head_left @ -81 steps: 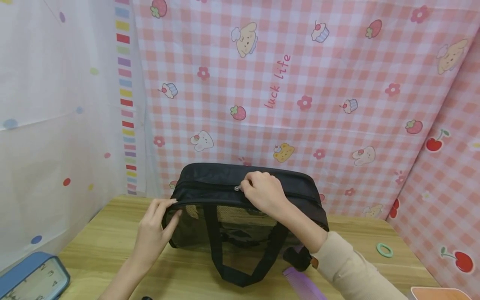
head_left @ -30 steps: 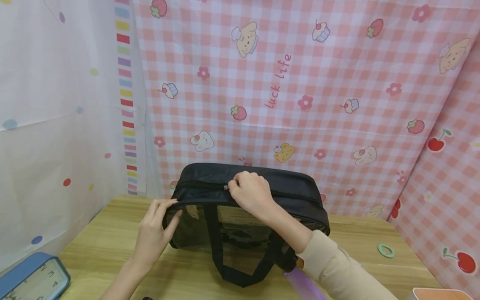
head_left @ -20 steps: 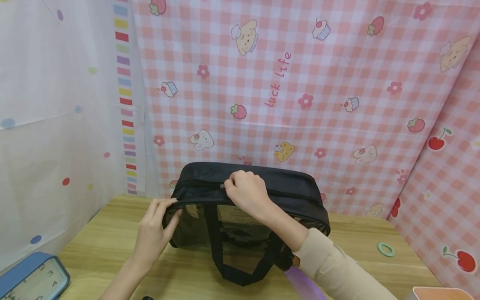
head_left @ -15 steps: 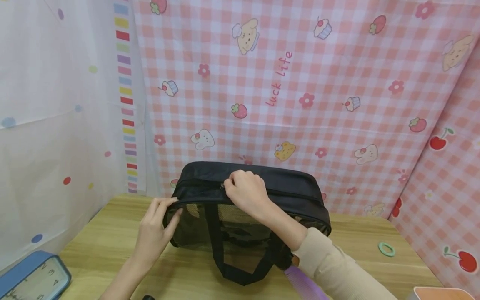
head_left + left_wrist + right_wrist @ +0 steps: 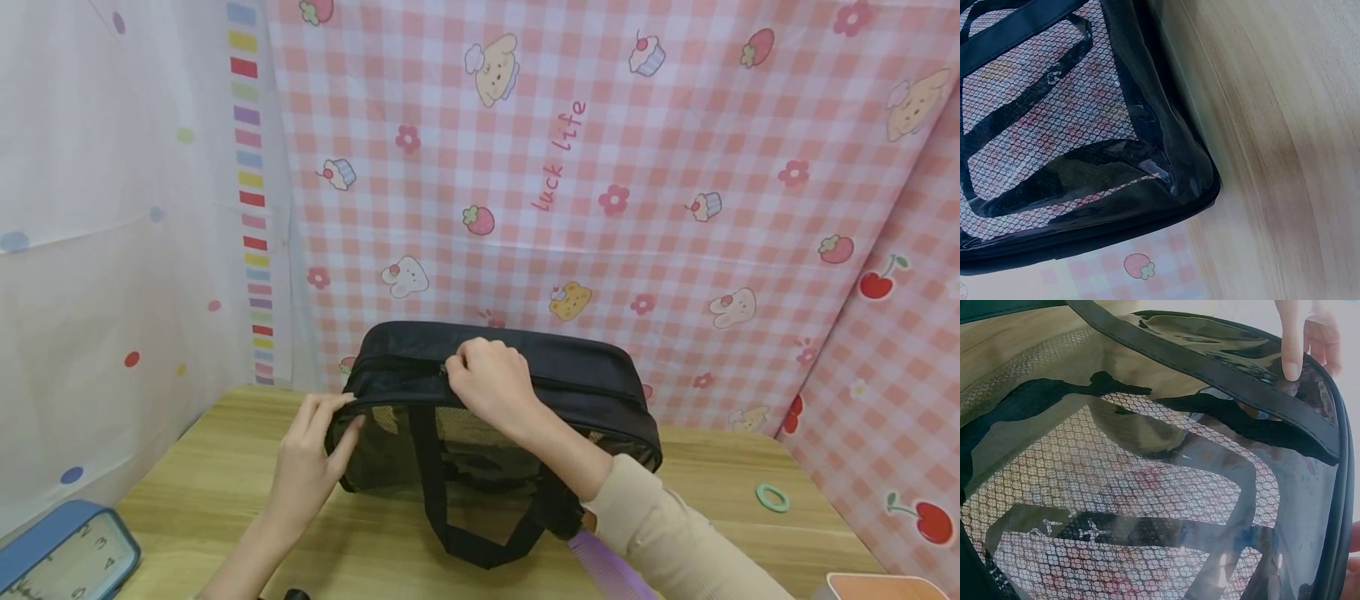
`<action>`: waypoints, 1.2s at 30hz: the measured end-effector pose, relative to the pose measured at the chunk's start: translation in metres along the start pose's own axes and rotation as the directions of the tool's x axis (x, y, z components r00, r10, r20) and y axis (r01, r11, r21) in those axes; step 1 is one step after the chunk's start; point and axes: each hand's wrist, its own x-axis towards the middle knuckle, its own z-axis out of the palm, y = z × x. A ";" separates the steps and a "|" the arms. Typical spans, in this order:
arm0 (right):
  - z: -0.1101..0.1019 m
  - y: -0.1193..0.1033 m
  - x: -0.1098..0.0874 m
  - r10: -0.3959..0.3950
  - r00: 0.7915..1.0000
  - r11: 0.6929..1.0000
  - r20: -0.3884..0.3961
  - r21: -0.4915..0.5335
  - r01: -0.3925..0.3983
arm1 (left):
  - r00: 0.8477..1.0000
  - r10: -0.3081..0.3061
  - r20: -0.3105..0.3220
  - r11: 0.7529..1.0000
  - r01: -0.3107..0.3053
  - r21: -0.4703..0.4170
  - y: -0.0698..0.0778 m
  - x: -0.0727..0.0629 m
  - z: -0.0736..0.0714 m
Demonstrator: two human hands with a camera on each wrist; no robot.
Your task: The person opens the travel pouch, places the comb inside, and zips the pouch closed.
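A black bag point(image 5: 390, 454) with a see-through front panel, mesh and strap handles stands upright on the table. My left hand point(image 5: 306, 446) grips its upper left corner, thumb against the clear front and fingers over the top edge. On the bag's top, my right hand point(image 5: 495, 383) pinches the zipper pull point(image 5: 443, 369), mostly hidden by the fingers. The left wrist view shows a lower bag corner point(image 5: 1179, 169) but no hand. In the right wrist view, my left thumb point(image 5: 1293, 353) presses the clear panel point(image 5: 1222, 347), and right-hand fingertips point(image 5: 1354, 565) show at the frame edge.
A purple comb point(image 5: 609, 568) lies beside my right sleeve, partly covered. A green ring point(image 5: 772, 498) rests on the table point(image 5: 720, 483) at right, near an orange-topped object point(image 5: 885, 586). A blue clock point(image 5: 71, 546) stands at left. Pink checked cloth hangs close behind the bag.
My right hand has slid left along the bag's top with the zipper pull, then stayed nearly still for the last half second. My left hand keeps its grip on the corner.
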 end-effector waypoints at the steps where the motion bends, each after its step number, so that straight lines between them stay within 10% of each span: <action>1: 0.000 -0.001 0.000 0.001 1.000 1.000 0.000 0.002 -0.001 | 1.000 0.005 -0.006 1.000 -0.005 0.001 0.000 0.000 0.000; 36: 0.016 -0.018 0.006 -0.082 0.997 0.997 -0.007 0.001 0.082 | 0.999 -0.019 0.037 1.000 0.018 0.010 -0.001 -0.002 0.000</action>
